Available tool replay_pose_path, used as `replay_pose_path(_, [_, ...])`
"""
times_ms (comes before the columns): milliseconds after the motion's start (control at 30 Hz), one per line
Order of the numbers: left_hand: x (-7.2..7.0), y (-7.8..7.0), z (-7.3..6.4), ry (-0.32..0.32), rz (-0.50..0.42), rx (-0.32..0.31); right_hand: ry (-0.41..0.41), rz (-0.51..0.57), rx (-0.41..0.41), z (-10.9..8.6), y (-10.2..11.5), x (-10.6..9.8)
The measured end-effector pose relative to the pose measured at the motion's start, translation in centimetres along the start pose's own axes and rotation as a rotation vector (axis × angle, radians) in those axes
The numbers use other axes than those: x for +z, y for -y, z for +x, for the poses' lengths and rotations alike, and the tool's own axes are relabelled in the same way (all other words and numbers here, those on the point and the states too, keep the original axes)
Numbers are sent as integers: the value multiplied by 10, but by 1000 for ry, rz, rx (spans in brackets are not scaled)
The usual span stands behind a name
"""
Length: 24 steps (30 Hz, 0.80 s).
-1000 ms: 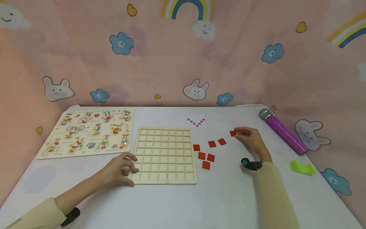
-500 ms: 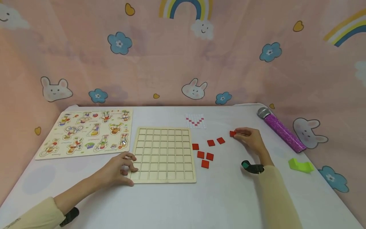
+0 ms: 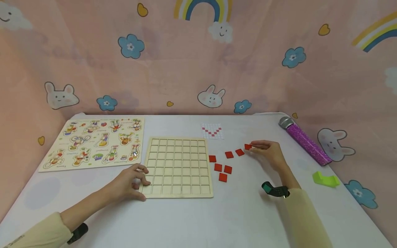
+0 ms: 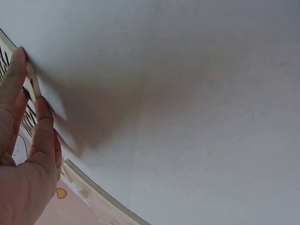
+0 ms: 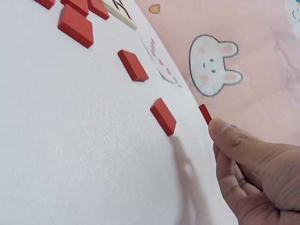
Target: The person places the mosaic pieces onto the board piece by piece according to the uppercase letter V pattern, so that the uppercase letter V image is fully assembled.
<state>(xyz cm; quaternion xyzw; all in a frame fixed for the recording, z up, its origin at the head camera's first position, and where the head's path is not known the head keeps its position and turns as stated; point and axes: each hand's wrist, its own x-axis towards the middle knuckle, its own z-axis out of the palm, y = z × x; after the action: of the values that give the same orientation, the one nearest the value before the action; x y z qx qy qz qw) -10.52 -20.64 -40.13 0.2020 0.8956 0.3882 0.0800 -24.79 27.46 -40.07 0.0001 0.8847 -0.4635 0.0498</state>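
The left hand (image 3: 125, 186) is gripping the grid board (image 3: 176, 160) at its near-left corner, fingers bent over the rim. Roughly square, the board is lying flat, its far side running along the table's (image 3: 192, 220) far edge. Loose tiles (image 3: 227, 169) are lying rightward. Beyond, the right hand's (image 3: 270, 151) fingers are pinching a red tile (image 3: 247, 146), squarish without clear long axis, pointing left toward the board. A microphone (image 3: 305, 141) is slanting near the table's right edge.

Head cam: high, forward-down over white-clothed counter (image 3: 186, 222). Wrist cams: close; share pink cartoon-print fabric (image 3: 260, 77) (left: seven o'clock; right: two).
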Motion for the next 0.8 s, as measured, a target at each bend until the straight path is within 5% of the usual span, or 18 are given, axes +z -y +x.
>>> replay_pose_path(433, [1, 1, 1, 5, 17, 1, 30, 103, -32, -25, 23, 14])
replay_pose_path(800, [0, -1, 1, 10, 23, -14, 14, 142, 43, -43, 41, 40])
